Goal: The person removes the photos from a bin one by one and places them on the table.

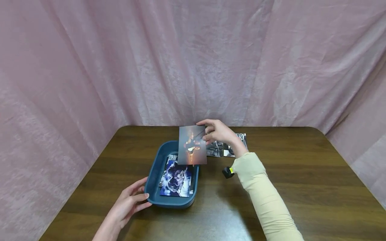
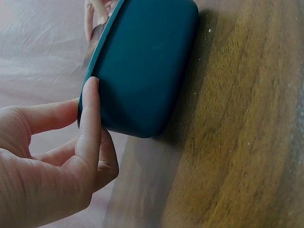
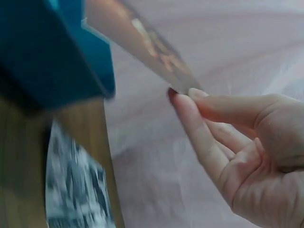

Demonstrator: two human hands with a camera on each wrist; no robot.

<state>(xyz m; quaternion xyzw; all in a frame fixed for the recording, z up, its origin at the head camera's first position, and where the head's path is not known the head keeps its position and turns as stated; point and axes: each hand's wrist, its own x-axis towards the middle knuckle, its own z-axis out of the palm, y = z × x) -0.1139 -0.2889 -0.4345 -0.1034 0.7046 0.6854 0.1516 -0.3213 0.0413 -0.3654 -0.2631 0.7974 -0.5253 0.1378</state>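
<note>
My right hand (image 1: 218, 130) pinches a photo card (image 1: 191, 150) by its right edge. The card shows a glowing figure on a grey ground and is held up over the far right part of a blue plastic tray (image 1: 154, 192). In the right wrist view, thumb and fingertip meet on a corner of the card. My left hand (image 1: 128, 202) holds the tray's near left corner, fingers on its rim and outer wall (image 2: 142, 61). Inside the tray lies a purple-blue photo card (image 1: 176, 179), with other cards partly hidden under it.
Two black-and-white photo cards, a left one (image 1: 214, 149) and a right one (image 1: 242, 137), lie on the wooden table (image 1: 301, 174) behind the right hand and wrist. A black device (image 1: 227, 172) sits at the right wrist. A pink curtain (image 1: 211, 67) hangs behind the table.
</note>
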